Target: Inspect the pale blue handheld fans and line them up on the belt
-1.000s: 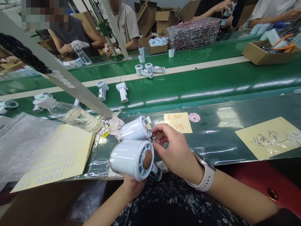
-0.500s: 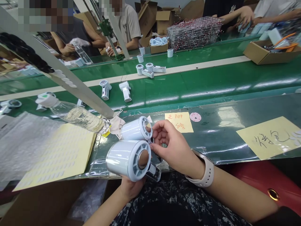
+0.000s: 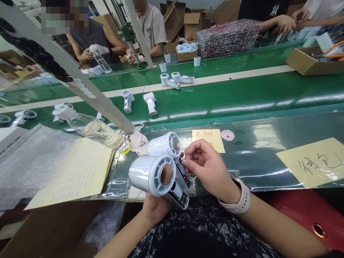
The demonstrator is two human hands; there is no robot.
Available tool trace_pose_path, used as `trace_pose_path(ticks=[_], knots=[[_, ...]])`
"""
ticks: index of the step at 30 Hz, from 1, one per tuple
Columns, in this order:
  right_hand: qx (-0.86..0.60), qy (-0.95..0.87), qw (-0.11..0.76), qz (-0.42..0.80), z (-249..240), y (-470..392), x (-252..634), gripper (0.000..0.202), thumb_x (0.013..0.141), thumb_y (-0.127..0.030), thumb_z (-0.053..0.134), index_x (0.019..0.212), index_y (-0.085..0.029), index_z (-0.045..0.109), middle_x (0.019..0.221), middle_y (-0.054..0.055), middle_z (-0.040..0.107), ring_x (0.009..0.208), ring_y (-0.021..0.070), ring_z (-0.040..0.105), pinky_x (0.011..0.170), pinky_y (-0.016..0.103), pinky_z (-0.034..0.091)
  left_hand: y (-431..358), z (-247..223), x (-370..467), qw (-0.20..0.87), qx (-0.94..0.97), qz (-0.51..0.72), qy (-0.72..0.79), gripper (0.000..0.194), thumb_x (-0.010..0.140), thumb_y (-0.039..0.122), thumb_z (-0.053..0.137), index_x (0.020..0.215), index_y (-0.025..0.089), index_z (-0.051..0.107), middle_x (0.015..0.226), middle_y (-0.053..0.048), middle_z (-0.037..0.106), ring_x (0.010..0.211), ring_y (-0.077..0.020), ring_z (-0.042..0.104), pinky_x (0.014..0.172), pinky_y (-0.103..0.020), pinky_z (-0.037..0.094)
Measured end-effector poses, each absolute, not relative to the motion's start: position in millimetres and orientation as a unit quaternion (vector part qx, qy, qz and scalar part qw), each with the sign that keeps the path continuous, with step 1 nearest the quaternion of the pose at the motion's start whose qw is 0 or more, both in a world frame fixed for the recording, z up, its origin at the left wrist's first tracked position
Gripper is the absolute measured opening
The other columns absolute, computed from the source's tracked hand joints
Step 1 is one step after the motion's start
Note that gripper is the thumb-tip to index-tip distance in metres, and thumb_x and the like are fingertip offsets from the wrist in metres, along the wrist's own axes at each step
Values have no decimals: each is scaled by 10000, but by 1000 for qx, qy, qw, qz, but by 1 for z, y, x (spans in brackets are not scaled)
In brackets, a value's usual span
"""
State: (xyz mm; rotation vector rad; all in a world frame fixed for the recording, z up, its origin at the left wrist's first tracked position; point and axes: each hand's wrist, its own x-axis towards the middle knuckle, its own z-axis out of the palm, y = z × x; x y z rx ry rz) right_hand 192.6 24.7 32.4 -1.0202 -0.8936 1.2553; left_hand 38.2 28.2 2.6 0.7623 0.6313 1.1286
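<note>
Two light-blue handheld fans, each with a cylindrical head and a spoked ring round a shiny disc, are side by side before me. My left hand (image 3: 157, 209) is wrapped under the nearer fan (image 3: 141, 175), gripping its handle; most of its fingers are hidden. The farther fan (image 3: 161, 145) sits just behind, touching or close to it; what supports it is hidden. Both handles show dark inner parts along one side. My right hand (image 3: 205, 163) has thumb and forefinger pinched at the top of the farther fan's handle (image 3: 182, 173). Anything between those fingertips is too small to name.
A water bottle (image 3: 92, 129) lies on the left, beside yellow label sheets (image 3: 80, 172) and bubble wrap (image 3: 34, 161). Handwritten yellow notes (image 3: 314, 163) are on the bench. More fans (image 3: 150, 104) lie on the green conveyor belt (image 3: 228, 95). Co-workers sit opposite, near cardboard boxes (image 3: 193, 25).
The whole view has shifted slightly, moving things rightward. The handles of both fans now show more of their dark inner side. My right fingertips are lower on the farther handle.
</note>
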Motion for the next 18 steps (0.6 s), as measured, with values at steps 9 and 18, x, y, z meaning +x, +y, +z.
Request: trace_pose_path(ticks=[9, 18], knots=[[-552, -341, 571, 504, 2, 40, 197, 321, 657, -315, 761, 789, -220, 483, 671, -54, 550, 508, 106, 546, 444, 227, 435, 56, -13, 36, 815, 214, 472, 260, 515, 716, 664, 697, 763, 151, 702, 860, -102, 754, 782, -255, 709, 746, -349, 549], [-516, -535, 545, 388, 47, 144, 167, 291, 677, -386, 714, 775, -214, 501, 626, -25, 554, 502, 146, 545, 456, 272, 446, 78, -59, 38, 865, 92, 447, 206, 595, 744, 704, 632, 652, 118, 677, 829, -168, 749, 709, -258, 699, 697, -343, 506]])
